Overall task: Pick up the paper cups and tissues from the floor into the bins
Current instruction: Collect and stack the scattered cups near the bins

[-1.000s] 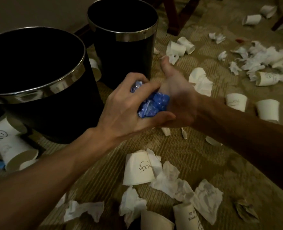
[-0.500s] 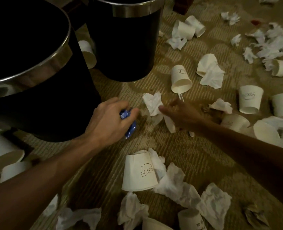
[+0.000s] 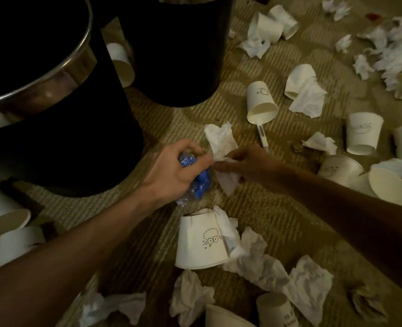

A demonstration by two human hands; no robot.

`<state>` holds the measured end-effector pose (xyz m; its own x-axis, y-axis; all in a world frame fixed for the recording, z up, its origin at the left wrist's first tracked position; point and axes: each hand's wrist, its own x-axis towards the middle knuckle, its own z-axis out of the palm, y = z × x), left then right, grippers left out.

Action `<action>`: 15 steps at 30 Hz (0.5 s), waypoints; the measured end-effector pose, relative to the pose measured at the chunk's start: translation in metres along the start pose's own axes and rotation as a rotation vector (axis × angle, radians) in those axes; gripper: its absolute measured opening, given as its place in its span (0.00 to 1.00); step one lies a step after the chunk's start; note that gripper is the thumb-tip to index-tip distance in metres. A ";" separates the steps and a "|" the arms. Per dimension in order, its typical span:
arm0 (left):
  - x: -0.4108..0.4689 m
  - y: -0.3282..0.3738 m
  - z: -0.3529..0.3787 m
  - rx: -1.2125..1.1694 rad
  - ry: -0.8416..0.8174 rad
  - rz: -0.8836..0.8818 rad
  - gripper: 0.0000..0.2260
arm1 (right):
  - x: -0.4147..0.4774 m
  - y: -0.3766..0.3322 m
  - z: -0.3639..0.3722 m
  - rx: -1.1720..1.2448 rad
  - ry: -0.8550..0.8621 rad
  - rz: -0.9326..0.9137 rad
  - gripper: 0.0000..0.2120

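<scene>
Two black bins with metal rims stand on the carpeted floor (image 3: 278, 208). The near bin (image 3: 60, 128) fills the upper left; its inside is dark and its contents cannot be made out. The far bin (image 3: 183, 55) is cut off at the top edge, so its opening is out of view. A paper cup (image 3: 121, 64) lies on its side in the gap between the two bins.

Left hand (image 3: 176, 168) — grip closed around a crumpled blue plastic wrapper (image 3: 201, 182), which sticks out below the fist. Right hand (image 3: 247, 164) — fingers pinched on a white tissue (image 3: 221, 143); the tissue rises above the fingers and a fold hangs below them. The two hands touch at the tissue, just beside the near bin's wall.

Below the hands an upside-down cup with a drawn face (image 3: 201, 241) rests against more crumpled tissues (image 3: 254, 256). Other cups and tissues lie scattered across the floor to the right.
</scene>
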<state>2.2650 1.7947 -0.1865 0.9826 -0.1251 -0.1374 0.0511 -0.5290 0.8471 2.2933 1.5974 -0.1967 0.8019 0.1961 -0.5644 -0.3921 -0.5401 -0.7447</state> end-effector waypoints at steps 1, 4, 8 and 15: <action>-0.001 0.000 -0.001 -0.002 -0.030 0.003 0.11 | -0.001 -0.005 0.000 0.101 -0.046 0.015 0.11; -0.002 0.000 -0.003 -0.063 -0.114 0.046 0.25 | -0.003 -0.020 -0.001 0.405 -0.205 0.033 0.15; -0.005 0.010 -0.002 -0.102 -0.135 0.116 0.22 | -0.009 -0.033 -0.008 0.625 -0.315 0.085 0.13; -0.005 0.007 0.004 0.121 0.097 0.146 0.14 | -0.005 -0.035 -0.019 0.603 -0.250 0.163 0.31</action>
<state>2.2593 1.7883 -0.1820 0.9909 -0.1290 0.0371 -0.1087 -0.6091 0.7856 2.3118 1.6000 -0.1610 0.6113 0.3737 -0.6976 -0.7404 -0.0413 -0.6709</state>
